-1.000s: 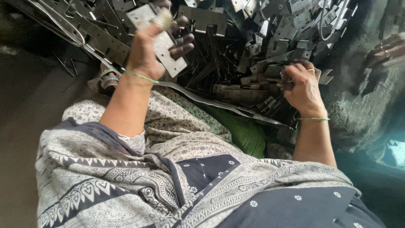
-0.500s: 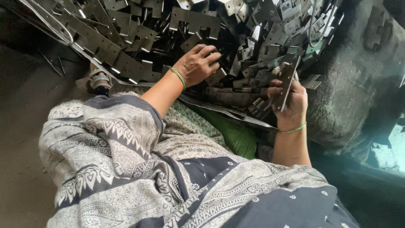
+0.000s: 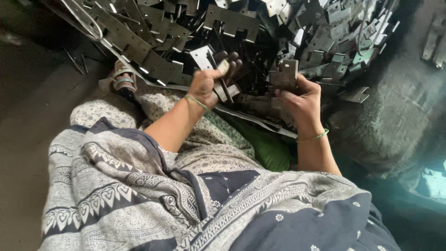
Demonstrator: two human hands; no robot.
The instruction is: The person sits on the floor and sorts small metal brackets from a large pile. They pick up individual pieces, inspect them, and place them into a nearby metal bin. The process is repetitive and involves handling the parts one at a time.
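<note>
My left hand (image 3: pixel 211 82) grips a flat grey metal plate (image 3: pixel 207 59) with notched edges, lifted just above the heap. My right hand (image 3: pixel 301 95) holds a stack of similar notched metal plates (image 3: pixel 285 74) upright, fingers wrapped round them. Both wrists wear thin green bangles. A big heap of stamped metal plates (image 3: pixel 223 23) lies right in front of both hands, spreading across the top of the view.
My lap is covered by grey and dark blue patterned cloth (image 3: pixel 139 186). A green cloth (image 3: pixel 267 148) lies under the right forearm. A sandalled foot (image 3: pixel 123 79) shows at the left by the heap. A dark rough wall (image 3: pixel 399 107) stands on the right.
My left hand dropped from high at the upper left into the heap, then came back toward me holding a plate. My right hand stayed put with its stack.
</note>
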